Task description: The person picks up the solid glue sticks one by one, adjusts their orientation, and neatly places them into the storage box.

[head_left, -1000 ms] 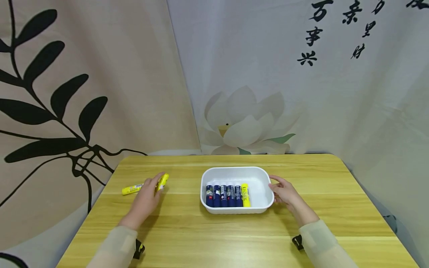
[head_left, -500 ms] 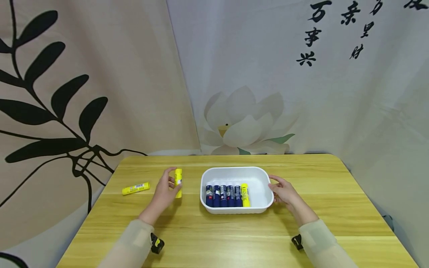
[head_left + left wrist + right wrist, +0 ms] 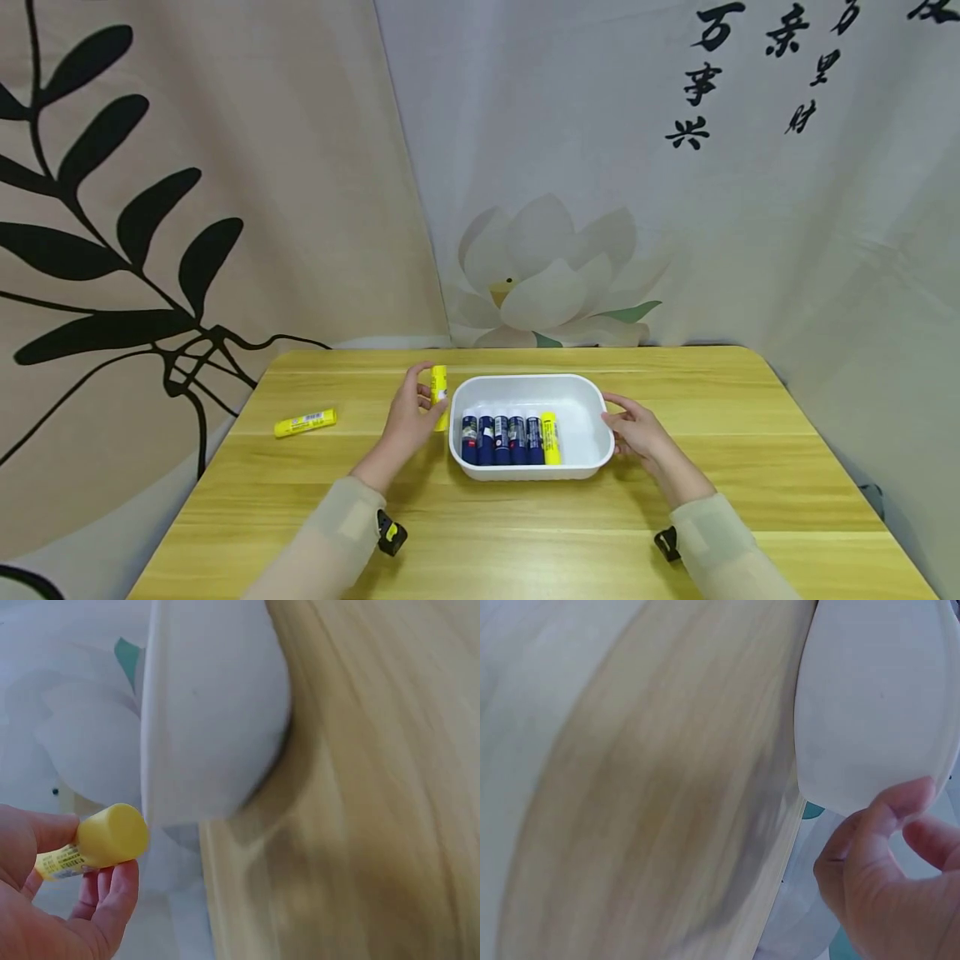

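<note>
My left hand (image 3: 408,417) holds a yellow glue stick (image 3: 439,392) upright, just off the left end of a white plastic tray (image 3: 525,473). In the left wrist view the thumb and fingers pinch the glue stick (image 3: 112,836) beside the tray's outer wall (image 3: 214,712). At the tray's right end, my right hand (image 3: 637,429) grips the rim with curled fingers; the right wrist view shows its fingertips (image 3: 919,793) right at that rim. Inside the tray, several dark blue sticks (image 3: 501,442) stand in a row at the left, with one yellow glue stick (image 3: 551,439) at their right.
Another yellow glue stick (image 3: 305,422) lies on the wooden table (image 3: 525,533), left of my left hand. Behind the table's far edge hangs a pale printed curtain (image 3: 322,192). A small black camera (image 3: 391,533) is strapped at my left wrist.
My left hand has picked up the yellow glue stick from the left, turned it upright and carried it right to the tray's left end. The right hand and tray have stayed put.
</note>
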Tool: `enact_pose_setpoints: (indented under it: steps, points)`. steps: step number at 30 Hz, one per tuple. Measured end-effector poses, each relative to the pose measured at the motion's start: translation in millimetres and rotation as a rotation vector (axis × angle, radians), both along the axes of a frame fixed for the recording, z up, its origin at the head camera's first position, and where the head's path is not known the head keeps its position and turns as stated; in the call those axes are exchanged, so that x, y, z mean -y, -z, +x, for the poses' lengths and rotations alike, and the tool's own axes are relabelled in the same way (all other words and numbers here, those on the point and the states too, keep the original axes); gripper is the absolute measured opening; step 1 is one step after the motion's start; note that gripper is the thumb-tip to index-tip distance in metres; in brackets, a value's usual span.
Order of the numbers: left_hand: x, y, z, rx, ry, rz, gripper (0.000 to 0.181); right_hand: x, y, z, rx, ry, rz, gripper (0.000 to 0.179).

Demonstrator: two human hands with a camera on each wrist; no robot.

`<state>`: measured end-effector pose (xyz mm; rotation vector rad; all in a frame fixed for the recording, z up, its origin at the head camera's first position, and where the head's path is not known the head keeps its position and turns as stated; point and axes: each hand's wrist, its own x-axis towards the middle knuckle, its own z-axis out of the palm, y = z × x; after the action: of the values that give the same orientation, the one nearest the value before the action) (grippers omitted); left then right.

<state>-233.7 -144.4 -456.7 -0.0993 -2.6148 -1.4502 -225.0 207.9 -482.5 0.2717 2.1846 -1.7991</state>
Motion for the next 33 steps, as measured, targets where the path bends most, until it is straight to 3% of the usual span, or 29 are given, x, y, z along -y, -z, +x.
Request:
enact_pose_setpoints:
  steps: [7, 15, 24, 33]
  points:
    - [-29.4, -7.7, -2.4, 0.025, 0.011, 0.024, 0.063, -2, 1.9, -0.8, -0.005, 0.003, -0.005, 0.047]
    - [-69.4, -9.1, 0.7, 0.081, 0.051, 0.087, 0.062, -2, 0.5, 0.4, -0.006, -0.005, -0.019, 0.048]
    - [-115.1, 1.9, 6.9, 0.168, 0.092, 0.076, 0.064, 0, 0.9, 0.0, -0.004, -0.008, -0.019, 0.049]
    - [-160.0, 16.0, 13.6, 0.174, 0.160, 0.015, 0.061, -3, 4.6, -1.5, -0.013, -0.008, -0.043, 0.050]
